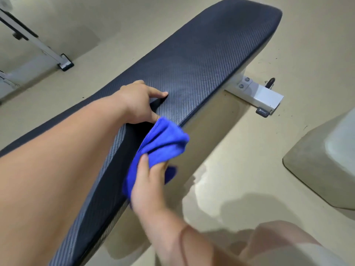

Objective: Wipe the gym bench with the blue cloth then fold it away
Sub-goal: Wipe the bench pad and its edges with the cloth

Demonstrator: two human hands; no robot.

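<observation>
**Cloth works the side edge while the other hand steadies the pad**

Here's the gym bench [192,60], its long dark textured pad running diagonally away from the camera across a pale floor [249,150]. The left hand [140,103] lies on top of the pad, fingers curled and pressing down, thumb toward the near edge. It holds nothing; it looks planted there as a brace, so the person can lean over and push against the side.

The right hand [151,181] has the blue cloth [163,144], fingers closed around a bunched wad of it, thumb pinned across the front. The cloth sits right against the bench's near side edge, just below the left hand, with a loose corner hanging under the palm. Bunching it gives a thick pad to press into the seam, which would suit wiping the edge rather than the flat top.

At the far end, the bench's white steel foot [259,95] rests flat on the floor. Another white frame [48,48] stands well apart at upper left.

My read: wiping is under way, and the folding is not yet begun, since the cloth is crumpled, not squared.
</observation>
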